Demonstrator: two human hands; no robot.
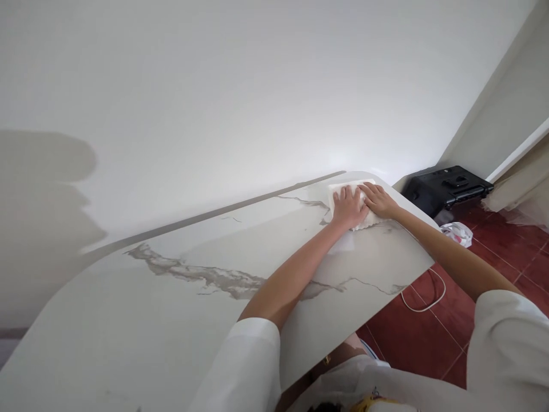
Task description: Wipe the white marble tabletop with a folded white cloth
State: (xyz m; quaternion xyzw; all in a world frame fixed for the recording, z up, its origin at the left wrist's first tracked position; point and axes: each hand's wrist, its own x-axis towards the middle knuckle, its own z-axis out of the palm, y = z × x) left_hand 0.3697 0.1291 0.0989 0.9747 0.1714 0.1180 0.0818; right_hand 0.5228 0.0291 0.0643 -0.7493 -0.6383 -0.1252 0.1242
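The left hand (349, 207) lay flat with fingers spread on a white, soft-looking cloth with a ruffled edge (369, 221); the right hand (380, 202), just beside it, rested with fingers extended on the same cloth. This lay near the far right end of a white, round-cornered tabletop with grey-brown marble veining (150, 326), along a smooth pale wall (257, 86). Beyond sat a boxy black case (454, 184) on dark red tiles (420, 335).

I seem to be in a room of a home: my marble-patterned bench (141, 332) stands along a plain white wall (257, 97), with red floor tiles (429, 329) below it and a black case (457, 186) and pale, sheer curtain-like fabric (525, 186) beyond its end.
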